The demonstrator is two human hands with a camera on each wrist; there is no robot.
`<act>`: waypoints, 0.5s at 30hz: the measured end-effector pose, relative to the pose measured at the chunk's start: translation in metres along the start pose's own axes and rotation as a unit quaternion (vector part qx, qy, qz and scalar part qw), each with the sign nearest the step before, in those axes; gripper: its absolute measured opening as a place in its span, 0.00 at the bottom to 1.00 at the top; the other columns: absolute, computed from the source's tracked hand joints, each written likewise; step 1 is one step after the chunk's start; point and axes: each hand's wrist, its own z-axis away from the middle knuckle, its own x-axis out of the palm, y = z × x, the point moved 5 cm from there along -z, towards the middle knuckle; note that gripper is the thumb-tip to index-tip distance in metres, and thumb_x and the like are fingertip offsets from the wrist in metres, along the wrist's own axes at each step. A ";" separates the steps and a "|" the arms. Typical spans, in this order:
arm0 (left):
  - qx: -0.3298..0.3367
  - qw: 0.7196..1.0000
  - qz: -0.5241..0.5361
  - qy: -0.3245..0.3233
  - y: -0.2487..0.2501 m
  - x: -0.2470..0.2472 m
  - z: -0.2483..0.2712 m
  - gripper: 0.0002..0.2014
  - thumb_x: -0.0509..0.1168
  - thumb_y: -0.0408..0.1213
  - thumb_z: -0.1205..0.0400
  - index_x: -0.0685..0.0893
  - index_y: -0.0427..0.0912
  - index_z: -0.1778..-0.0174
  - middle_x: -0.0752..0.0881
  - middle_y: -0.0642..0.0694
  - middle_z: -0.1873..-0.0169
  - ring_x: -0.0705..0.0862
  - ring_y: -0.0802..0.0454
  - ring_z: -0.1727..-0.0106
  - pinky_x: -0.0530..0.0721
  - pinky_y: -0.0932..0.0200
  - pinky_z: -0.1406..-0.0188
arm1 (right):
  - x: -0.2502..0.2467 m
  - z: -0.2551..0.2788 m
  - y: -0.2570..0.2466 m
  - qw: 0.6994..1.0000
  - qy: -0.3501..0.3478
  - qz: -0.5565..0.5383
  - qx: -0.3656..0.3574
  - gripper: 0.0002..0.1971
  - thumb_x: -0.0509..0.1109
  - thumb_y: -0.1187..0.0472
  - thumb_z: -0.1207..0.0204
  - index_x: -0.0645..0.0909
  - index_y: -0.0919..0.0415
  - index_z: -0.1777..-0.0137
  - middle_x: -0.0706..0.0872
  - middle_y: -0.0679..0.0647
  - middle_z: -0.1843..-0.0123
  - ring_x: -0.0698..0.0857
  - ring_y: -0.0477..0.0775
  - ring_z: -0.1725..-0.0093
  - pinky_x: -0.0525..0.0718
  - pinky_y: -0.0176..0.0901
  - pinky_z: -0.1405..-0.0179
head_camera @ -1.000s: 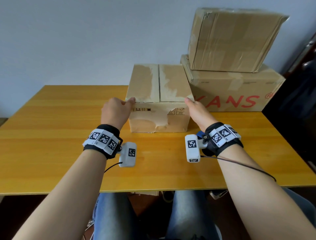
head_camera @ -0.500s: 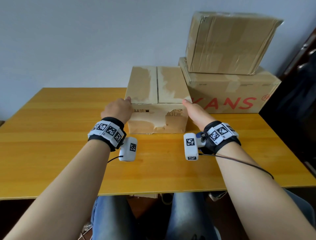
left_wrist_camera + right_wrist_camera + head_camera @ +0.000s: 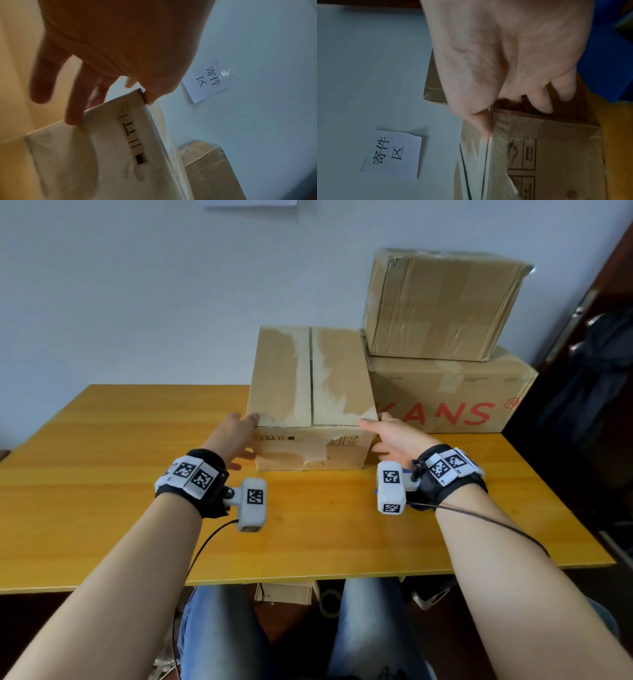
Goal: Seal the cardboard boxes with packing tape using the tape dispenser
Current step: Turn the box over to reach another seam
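Note:
A small cardboard box stands at the middle of the yellow table, its two top flaps closed along a bare centre seam. My left hand is at its near left corner, thumb by the top corner and straight, spread fingers touching the box at its side edge. My right hand grips the near right corner; the thumb lies on the top edge and the fingers curl against the side of the box. No tape dispenser shows in any view.
Just right of the small box stands a large box with red letters, with a taped box stacked on top. A paper sign hangs on the wall behind. Dark objects crowd the right. Another box sits under the table.
My left hand's fingers have uncurled from a fist-like shape and now lie straight against the box's side. My view has tilted up. The box has hardly shifted.

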 end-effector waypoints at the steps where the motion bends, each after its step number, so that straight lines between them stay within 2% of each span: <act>1: 0.029 0.999 0.019 -0.008 -0.001 0.004 0.005 0.27 0.48 0.54 0.09 0.57 0.54 0.13 0.81 0.43 0.37 0.88 0.40 0.48 0.86 0.36 0.43 | -0.002 0.002 0.001 1.000 -0.005 0.017 0.001 0.42 0.65 0.46 0.13 0.41 0.55 0.11 0.59 0.63 0.12 0.67 0.67 0.17 0.67 0.65 0.20; 3: 0.087 0.995 0.039 -0.010 -0.004 0.012 0.014 0.24 0.45 0.51 0.08 0.51 0.64 0.14 0.78 0.43 0.36 0.89 0.39 0.49 0.88 0.35 0.45 | -0.005 0.005 0.005 0.998 -0.017 0.063 0.009 0.48 0.67 0.43 0.16 0.35 0.55 0.11 0.63 0.63 0.13 0.70 0.63 0.18 0.65 0.66 0.19; 5: 0.121 0.991 0.063 0.009 -0.009 0.016 0.019 0.24 0.44 0.49 0.08 0.53 0.66 0.15 0.77 0.43 0.33 0.89 0.38 0.49 0.88 0.36 0.45 | -0.007 0.006 0.004 0.993 -0.027 0.111 0.005 0.53 0.71 0.41 0.20 0.35 0.55 0.11 0.67 0.61 0.15 0.75 0.59 0.20 0.64 0.67 0.19; 7: 0.128 0.986 0.106 0.011 -0.016 0.016 0.020 0.24 0.45 0.47 0.08 0.55 0.64 0.14 0.76 0.43 0.29 0.88 0.36 0.45 0.89 0.46 0.53 | -0.006 0.008 0.001 0.991 -0.033 0.127 -0.010 0.54 0.76 0.44 0.23 0.41 0.58 0.11 0.70 0.58 0.15 0.79 0.57 0.24 0.65 0.66 0.18; 9: 0.129 0.981 0.142 0.001 -0.021 0.016 0.018 0.23 0.47 0.44 0.07 0.57 0.62 0.14 0.73 0.45 0.26 0.85 0.34 0.37 0.84 0.61 0.64 | -0.006 0.006 0.002 0.990 -0.032 0.134 -0.026 0.50 0.79 0.47 0.25 0.52 0.59 0.12 0.74 0.56 0.18 0.83 0.56 0.30 0.71 0.64 0.20; 10: 0.128 0.979 0.156 -0.005 -0.024 0.016 0.017 0.23 0.48 0.43 0.07 0.57 0.63 0.15 0.73 0.45 0.25 0.84 0.33 0.36 0.82 0.63 0.65 | -0.006 0.006 0.003 0.989 -0.029 0.139 -0.034 0.46 0.80 0.48 0.27 0.59 0.60 0.15 0.77 0.56 0.21 0.85 0.55 0.33 0.75 0.61 0.22; 11: 0.126 0.977 0.171 -0.008 -0.026 0.015 0.015 0.23 0.49 0.43 0.07 0.58 0.63 0.15 0.73 0.45 0.25 0.84 0.32 0.36 0.82 0.62 0.62 | -0.006 0.004 0.003 0.988 -0.021 0.149 -0.047 0.44 0.82 0.48 0.28 0.63 0.60 0.18 0.80 0.55 0.23 0.87 0.54 0.36 0.79 0.58 0.25; 13: 0.119 0.973 0.198 -0.012 -0.030 0.013 0.013 0.23 0.50 0.42 0.07 0.60 0.67 0.17 0.74 0.44 0.26 0.86 0.30 0.39 0.83 0.53 0.54 | -0.006 0.000 0.005 0.984 -0.007 0.167 -0.056 0.47 0.85 0.45 0.35 0.67 0.59 0.21 0.82 0.54 0.26 0.88 0.51 0.39 0.83 0.54 0.30; 15: 0.111 0.970 0.214 -0.009 -0.035 0.010 0.013 0.22 0.51 0.40 0.07 0.63 0.67 0.19 0.77 0.44 0.29 0.86 0.30 0.40 0.82 0.49 0.49 | -0.004 -0.003 0.004 0.981 0.003 0.184 -0.061 0.46 0.87 0.46 0.37 0.69 0.58 0.23 0.83 0.52 0.27 0.87 0.50 0.37 0.83 0.53 0.31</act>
